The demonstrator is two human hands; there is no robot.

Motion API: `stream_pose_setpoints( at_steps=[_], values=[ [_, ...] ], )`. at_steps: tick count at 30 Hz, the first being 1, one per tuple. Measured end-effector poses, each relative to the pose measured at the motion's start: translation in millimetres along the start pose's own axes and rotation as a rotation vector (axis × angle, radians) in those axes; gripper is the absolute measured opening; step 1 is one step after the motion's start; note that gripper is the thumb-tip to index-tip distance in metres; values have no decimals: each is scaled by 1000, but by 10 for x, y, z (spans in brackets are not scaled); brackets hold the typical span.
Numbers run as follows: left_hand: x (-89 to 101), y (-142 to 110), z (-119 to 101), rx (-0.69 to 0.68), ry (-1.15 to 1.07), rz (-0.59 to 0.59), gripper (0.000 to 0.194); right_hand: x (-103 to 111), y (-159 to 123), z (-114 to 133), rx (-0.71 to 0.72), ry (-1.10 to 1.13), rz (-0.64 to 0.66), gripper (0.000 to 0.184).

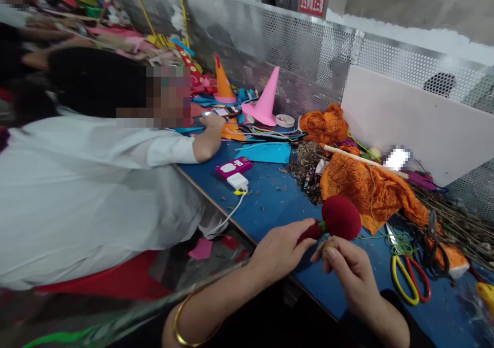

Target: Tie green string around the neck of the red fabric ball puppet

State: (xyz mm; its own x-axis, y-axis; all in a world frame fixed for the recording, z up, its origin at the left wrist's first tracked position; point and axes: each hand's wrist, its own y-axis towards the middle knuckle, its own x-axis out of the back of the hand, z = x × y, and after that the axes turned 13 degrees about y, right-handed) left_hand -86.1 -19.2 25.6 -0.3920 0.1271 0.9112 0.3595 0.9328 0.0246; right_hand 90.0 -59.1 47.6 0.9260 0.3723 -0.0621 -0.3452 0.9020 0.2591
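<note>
Head view: A person works on a maroon stuffed piece [342, 218] with two bare hands above a blue worktop [266, 198], near a co-worker's white sleeve [170, 150].
Maroon piece: Its rounded, padded head sits just beyond the fingers, short of the orange patterned cloth [355, 186]; its narrow stem [307, 233] runs back under the left hand [283, 245].
Binding: A green binding [322, 226] shows at the neck, so shaping and wrapping look well along; whether it is fastened cannot be told. Green thread [407, 246] trails from near the head into a tangle, apparently untrimmed, which suggests that finishing remains.
Left grip: Fingers lie over the stem, thumb below, pinching it; the forearm, ringed by a gold bangle [178, 321], reaches up from lower left, palm down.
Right grip: Thumb and curled fingers press together just below the neck; what lies between them is too small to tell. The right hand [351, 265] angles in from lower right, its wrist leaving a black cuff [401, 307].
Scissors: A yellow-and-red-handled pair [393, 268] and a dark pair [433, 229] lie to the right, untouched.
</note>
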Motion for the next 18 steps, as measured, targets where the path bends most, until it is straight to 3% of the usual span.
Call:
stream_pose_setpoints(
  at_steps=[4, 12, 18],
  values=[
    [77, 2, -32, 47, 121, 43, 40, 103, -6, 184, 68, -179, 110, 25],
    [86, -13, -91, -62, 222, 111, 32, 232, 73, 222, 171, -324, -3, 27],
    [68, -34, -196, -189, 355, 199, 28, 291, 147, 154, 115, -304, -6, 29]
  ],
)
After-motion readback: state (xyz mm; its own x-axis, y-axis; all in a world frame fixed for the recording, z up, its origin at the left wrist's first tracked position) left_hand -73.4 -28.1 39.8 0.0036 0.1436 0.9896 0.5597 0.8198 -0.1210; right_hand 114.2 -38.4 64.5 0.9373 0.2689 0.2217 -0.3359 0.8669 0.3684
